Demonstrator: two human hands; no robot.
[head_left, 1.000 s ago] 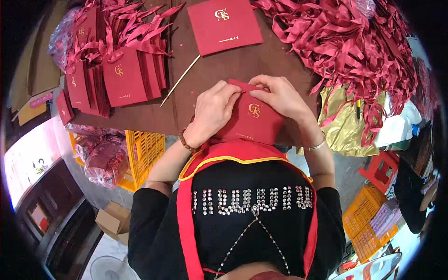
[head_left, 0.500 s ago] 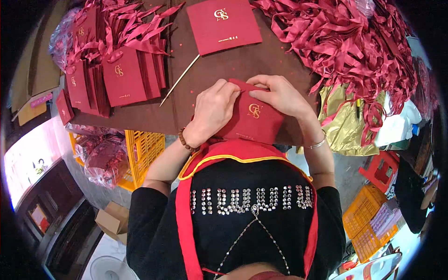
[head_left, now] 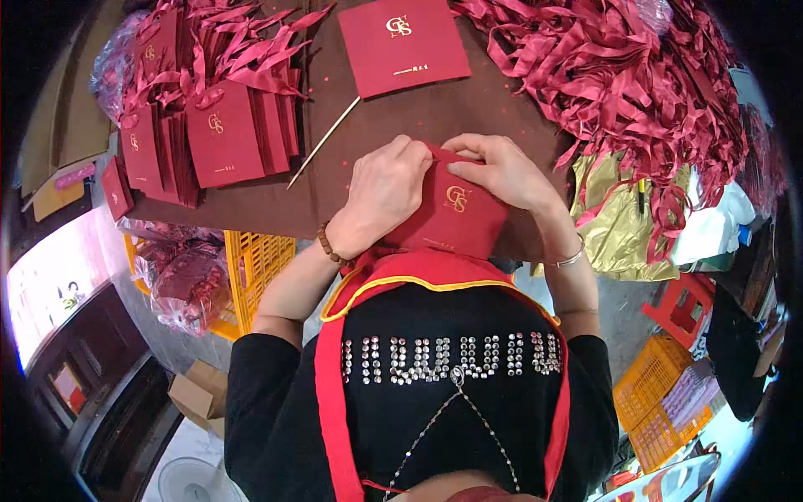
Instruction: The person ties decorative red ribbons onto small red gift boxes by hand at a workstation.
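A small dark-red paper bag (head_left: 468,224) with a gold monogram is held at the table's near edge, against the front of a red apron (head_left: 435,269) with yellow trim. My left hand (head_left: 389,188) is closed at the bag's upper left edge, its fingertips pinched near the top. On the upper right, my right hand (head_left: 500,170) grips the top edge, thumb on the front face and fingers curled behind. What lies between the fingertips at the rim is hidden.
Red paper bags with ribbon handles (head_left: 226,134) stand at left. A flat red bag (head_left: 406,50) and a thin stick (head_left: 324,142) lie ahead on the brown table (head_left: 330,205). Red ribbons (head_left: 619,84) are heaped at right, above gold wrapping (head_left: 615,238). Yellow crates (head_left: 259,272) sit below.
My left hand has shifted slightly up and to the right along the bag's top edge. The right hand and the bag stay nearly in place.
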